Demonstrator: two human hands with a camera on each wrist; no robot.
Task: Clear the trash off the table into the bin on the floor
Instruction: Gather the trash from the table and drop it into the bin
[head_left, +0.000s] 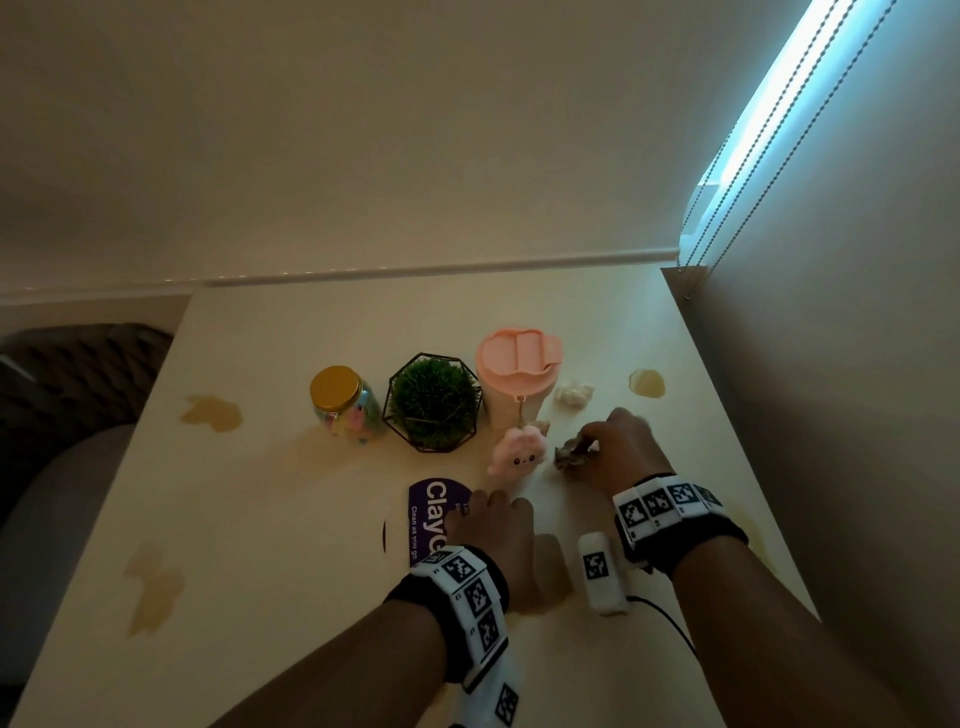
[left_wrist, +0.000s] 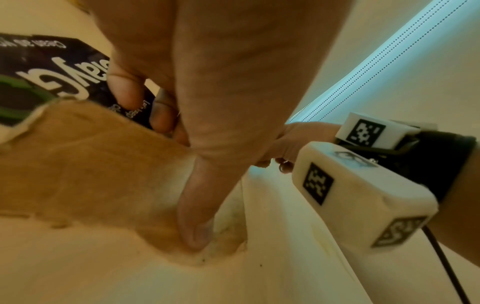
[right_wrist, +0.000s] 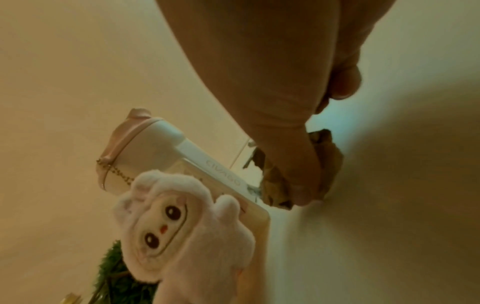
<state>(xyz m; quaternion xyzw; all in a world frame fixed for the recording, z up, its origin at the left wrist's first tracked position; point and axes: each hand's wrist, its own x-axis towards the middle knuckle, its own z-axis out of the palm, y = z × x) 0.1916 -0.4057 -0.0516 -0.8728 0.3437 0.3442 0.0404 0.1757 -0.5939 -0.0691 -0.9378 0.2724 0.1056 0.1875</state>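
The right hand (head_left: 621, 447) is pinching a crumpled wrapper (head_left: 570, 453) beside the pink tumbler (head_left: 514, 376), fingers half hiding it. The left hand (head_left: 493, 535) is curling its fingers on a purple card (head_left: 428, 512), covering part of its print.

The table (head_left: 270, 519) has a smooth, matt cream top with dull tan stains (head_left: 210, 414). The jar (head_left: 347, 406) is clear glass under a shiny gold metal lid. The tumbler (head_left: 517, 375) looks like matt pink plastic. The plush (right_wrist: 182, 222) is soft, fuzzy cloth. The wrapper (right_wrist: 275, 185) is crinkled and brownish. The purple pack (head_left: 428, 514) looks glossy.
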